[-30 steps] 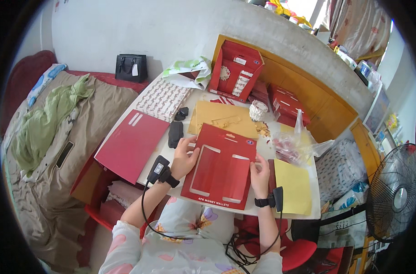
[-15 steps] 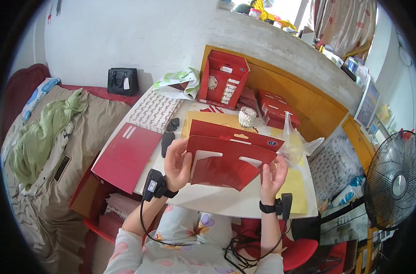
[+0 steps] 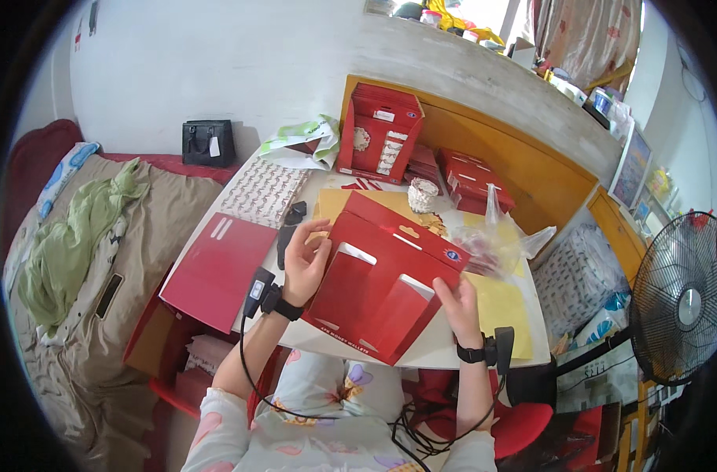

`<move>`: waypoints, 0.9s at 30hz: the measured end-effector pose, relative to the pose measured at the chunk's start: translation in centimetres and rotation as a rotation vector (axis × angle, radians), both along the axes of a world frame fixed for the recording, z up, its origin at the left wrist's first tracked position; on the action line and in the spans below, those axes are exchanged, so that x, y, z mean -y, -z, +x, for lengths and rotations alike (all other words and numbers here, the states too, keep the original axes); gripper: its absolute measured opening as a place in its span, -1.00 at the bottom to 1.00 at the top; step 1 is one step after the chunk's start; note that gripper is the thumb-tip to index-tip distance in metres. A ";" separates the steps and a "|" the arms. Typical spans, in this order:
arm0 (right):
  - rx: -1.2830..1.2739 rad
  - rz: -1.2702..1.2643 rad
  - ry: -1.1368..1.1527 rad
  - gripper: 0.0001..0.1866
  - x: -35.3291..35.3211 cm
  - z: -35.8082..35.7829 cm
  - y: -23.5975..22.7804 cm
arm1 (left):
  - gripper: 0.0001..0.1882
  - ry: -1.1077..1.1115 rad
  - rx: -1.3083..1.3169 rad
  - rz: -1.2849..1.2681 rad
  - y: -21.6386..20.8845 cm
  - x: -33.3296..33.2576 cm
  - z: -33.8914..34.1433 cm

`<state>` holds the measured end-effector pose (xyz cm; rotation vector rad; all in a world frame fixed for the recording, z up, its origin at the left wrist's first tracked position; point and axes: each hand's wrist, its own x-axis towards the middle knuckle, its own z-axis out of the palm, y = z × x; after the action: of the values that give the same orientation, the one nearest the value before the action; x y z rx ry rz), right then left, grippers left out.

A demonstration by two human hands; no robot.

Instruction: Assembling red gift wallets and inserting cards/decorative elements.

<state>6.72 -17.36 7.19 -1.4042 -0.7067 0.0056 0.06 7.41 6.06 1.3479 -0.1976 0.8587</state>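
A red card folder tilts above a white table, white lettering along its bottom, blue emblem at a top corner. The right hand pinches its right edge; the left hand touches the left, grip unclear. Behind: partly covered tan sheet, white roll, clear plastic bag.

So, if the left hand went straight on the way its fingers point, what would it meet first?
Most likely the left edge of the red folder, right by the left hand's fingertips; depth is unclear, so they may already be touching it.
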 end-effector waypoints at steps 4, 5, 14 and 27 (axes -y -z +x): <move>-0.100 -0.269 -0.168 -0.57 1.4 -0.7 2.0 | -0.65 -0.071 -0.135 -0.062 2.1 -0.8 0.6; -0.091 -0.258 -0.251 -0.58 1.6 -1.2 2.5 | -0.65 -0.068 -0.136 -0.061 2.6 -0.6 0.9; 0.173 -0.448 0.149 -0.69 9.5 3.9 -2.1 | -0.45 0.549 -0.337 -0.314 3.6 1.7 -1.6; 0.232 -1.071 0.124 -0.92 16.6 18.2 -0.2 | -0.54 1.021 -0.612 0.055 6.4 6.6 -2.4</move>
<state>24.94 -33.99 7.44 -2.5027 -0.8471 0.1435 -2.35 0.83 -0.35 1.2712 -0.3773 -0.4152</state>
